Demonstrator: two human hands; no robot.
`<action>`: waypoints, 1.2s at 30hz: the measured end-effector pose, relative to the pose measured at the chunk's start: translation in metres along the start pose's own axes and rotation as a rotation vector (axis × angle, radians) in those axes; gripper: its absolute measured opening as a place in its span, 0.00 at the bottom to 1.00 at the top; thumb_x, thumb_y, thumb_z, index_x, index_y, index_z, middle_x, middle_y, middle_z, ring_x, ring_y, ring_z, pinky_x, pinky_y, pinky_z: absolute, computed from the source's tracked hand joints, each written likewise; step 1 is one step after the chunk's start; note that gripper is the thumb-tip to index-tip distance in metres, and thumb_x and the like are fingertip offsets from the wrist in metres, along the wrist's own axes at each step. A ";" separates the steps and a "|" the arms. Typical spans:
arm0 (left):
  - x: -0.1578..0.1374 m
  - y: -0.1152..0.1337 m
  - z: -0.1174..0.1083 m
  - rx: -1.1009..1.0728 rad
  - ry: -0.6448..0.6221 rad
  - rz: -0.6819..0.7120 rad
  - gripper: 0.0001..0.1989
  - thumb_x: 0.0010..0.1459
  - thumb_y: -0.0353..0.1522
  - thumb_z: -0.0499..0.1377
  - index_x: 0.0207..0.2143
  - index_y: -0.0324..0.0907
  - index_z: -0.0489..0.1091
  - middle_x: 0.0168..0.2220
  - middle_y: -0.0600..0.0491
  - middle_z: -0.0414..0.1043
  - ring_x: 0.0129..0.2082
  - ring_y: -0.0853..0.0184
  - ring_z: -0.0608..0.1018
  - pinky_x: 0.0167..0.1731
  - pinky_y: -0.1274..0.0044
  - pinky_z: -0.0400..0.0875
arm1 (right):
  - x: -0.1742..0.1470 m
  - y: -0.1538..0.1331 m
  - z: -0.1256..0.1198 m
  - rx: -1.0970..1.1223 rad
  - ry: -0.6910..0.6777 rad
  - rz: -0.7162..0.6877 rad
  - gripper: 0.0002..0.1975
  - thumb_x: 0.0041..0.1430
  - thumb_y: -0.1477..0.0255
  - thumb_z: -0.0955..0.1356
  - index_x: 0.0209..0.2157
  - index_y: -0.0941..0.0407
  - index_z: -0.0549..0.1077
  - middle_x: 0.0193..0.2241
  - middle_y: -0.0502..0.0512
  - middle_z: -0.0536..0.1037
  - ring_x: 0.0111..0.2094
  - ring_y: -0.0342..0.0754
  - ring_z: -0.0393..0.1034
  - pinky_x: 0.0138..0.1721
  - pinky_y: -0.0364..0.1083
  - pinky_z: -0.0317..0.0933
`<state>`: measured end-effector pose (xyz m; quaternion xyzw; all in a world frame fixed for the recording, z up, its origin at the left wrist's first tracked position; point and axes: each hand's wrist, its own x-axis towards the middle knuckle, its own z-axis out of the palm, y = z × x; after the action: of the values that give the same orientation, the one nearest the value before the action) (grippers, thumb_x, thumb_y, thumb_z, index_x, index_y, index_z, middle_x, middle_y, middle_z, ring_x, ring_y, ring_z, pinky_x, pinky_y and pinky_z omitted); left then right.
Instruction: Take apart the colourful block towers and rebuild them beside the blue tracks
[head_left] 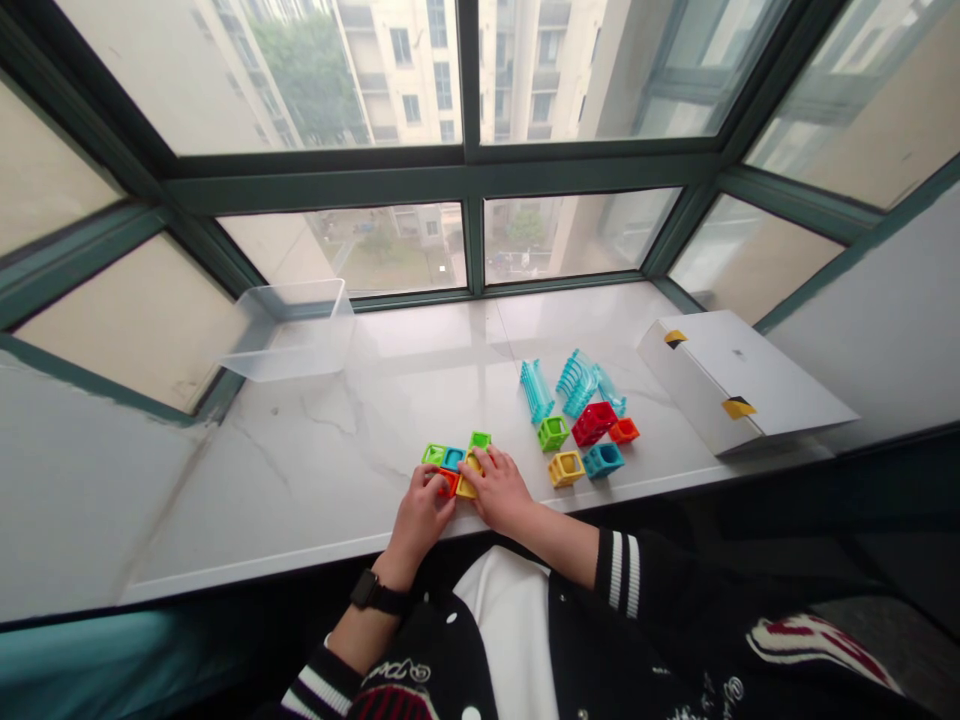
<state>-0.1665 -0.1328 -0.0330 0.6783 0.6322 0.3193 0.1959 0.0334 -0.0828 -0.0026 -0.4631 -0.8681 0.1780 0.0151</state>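
Close to the sill's front edge, a cluster of cube blocks lies between my hands: a green block [433, 454], a blue block [453, 458], an orange block [448, 482], a yellow block [468, 484] and another green block [481, 439]. My left hand [422, 515] has its fingers curled onto the orange block. Fingers of my right hand [504, 490] grip the yellow block from the right and above, hiding part of it. Whether all the blocks are joined I cannot tell.
Right of my hands lie loose blocks: green [553, 433], yellow [565, 468], red [593, 424], orange [624, 430] and blue [604, 459]. Clear turquoise track pieces [537, 390] lie behind them. A translucent bin [300, 335] stands back left, a white box [742, 375] at right.
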 end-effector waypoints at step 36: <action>0.025 0.092 -0.021 -1.440 -0.110 -0.450 0.18 0.66 0.43 0.64 0.54 0.48 0.72 0.57 0.47 0.77 0.55 0.58 0.81 0.54 0.64 0.81 | -0.018 0.018 -0.067 1.350 0.199 -0.193 0.33 0.59 0.60 0.79 0.62 0.52 0.71 0.60 0.63 0.78 0.57 0.56 0.77 0.60 0.58 0.73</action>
<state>-0.1131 -0.1222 0.0483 0.2523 0.3798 0.5715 0.6823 0.0706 -0.0680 0.0570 -0.2872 -0.5991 0.6342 0.3955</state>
